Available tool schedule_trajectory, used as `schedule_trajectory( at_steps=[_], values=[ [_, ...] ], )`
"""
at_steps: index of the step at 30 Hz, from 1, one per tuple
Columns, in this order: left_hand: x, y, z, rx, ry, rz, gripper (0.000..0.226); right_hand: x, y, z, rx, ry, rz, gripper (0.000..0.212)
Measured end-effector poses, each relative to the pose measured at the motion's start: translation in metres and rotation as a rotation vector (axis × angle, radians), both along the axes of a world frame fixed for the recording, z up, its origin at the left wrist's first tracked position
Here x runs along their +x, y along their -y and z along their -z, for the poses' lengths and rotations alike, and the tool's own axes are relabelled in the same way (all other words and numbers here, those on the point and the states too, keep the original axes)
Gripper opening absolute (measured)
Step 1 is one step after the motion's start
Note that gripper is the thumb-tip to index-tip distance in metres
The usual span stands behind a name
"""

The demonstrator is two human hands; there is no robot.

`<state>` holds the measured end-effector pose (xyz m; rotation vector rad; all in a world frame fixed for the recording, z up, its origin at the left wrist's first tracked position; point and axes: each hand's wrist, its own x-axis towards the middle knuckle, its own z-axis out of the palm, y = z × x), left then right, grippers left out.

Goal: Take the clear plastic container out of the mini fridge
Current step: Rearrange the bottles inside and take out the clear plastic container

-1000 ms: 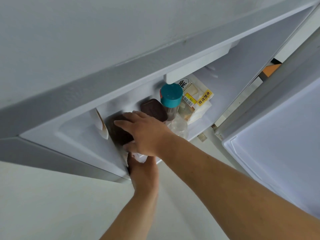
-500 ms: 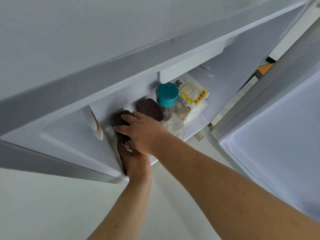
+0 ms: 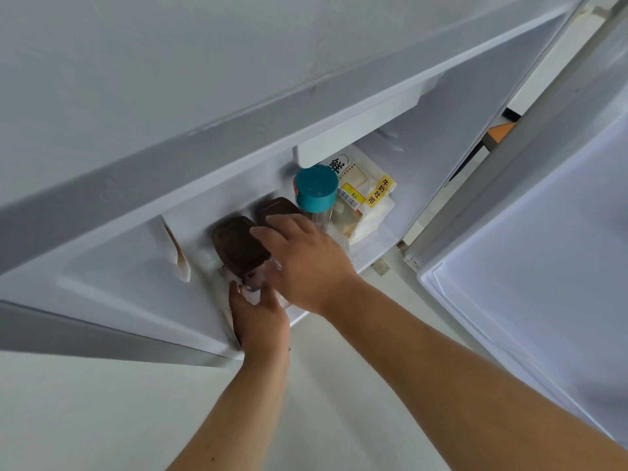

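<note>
The clear plastic container (image 3: 239,248) with a dark brown lid stands at the front left of the open mini fridge (image 3: 112,277), tilted toward me. My right hand (image 3: 306,263) grips its right side, fingers over the lid's edge. My left hand (image 3: 258,317) holds it from below at the front lip of the fridge floor. The container's clear body is mostly hidden behind both hands.
A second brown-lidded container (image 3: 275,207) stands just behind. A clear bottle with a teal cap (image 3: 316,188) and a bagged loaf with a yellow label (image 3: 363,198) sit to the right. The fridge door (image 3: 530,266) hangs open at right. Pale floor lies below.
The brown lid has come out from under my right hand and shows fully. The container has tipped and shifted toward the fridge's front edge, and my left hand has moved under it.
</note>
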<state>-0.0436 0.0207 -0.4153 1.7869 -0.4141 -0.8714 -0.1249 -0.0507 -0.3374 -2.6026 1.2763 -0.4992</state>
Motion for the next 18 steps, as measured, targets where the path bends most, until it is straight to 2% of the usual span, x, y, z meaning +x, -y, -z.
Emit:
schedule_trajectory(
  at_steps=[1,3,4,6,8,9,13,18],
  values=[
    [-0.002,-0.001,0.002,0.034,-0.072,-0.013,0.053,-0.014,-0.005,0.000,-0.050,0.058,0.081,0.050],
    [-0.009,-0.004,-0.001,0.175,-0.122,0.028,0.056,-0.043,-0.013,0.002,-0.040,0.057,0.225,0.049],
    [-0.013,-0.008,-0.003,0.222,-0.109,0.066,0.052,-0.055,-0.016,0.004,0.010,0.017,0.277,0.053],
    [-0.015,-0.013,-0.003,0.191,-0.092,0.105,0.037,-0.071,-0.015,0.010,0.091,-0.075,0.341,0.064],
    [-0.016,-0.015,-0.008,0.214,0.100,0.293,0.023,-0.078,-0.010,0.017,0.132,-0.136,0.365,0.074],
    [-0.016,-0.015,-0.011,0.216,0.206,0.401,0.023,-0.079,-0.007,0.020,0.144,-0.144,0.365,0.076],
    [-0.019,-0.003,-0.015,0.205,0.567,0.692,0.048,-0.078,0.006,0.030,0.182,-0.116,0.353,0.073],
    [-0.024,0.018,-0.018,0.145,0.763,0.796,0.067,-0.077,0.014,0.035,0.179,-0.082,0.349,0.067]
  ],
)
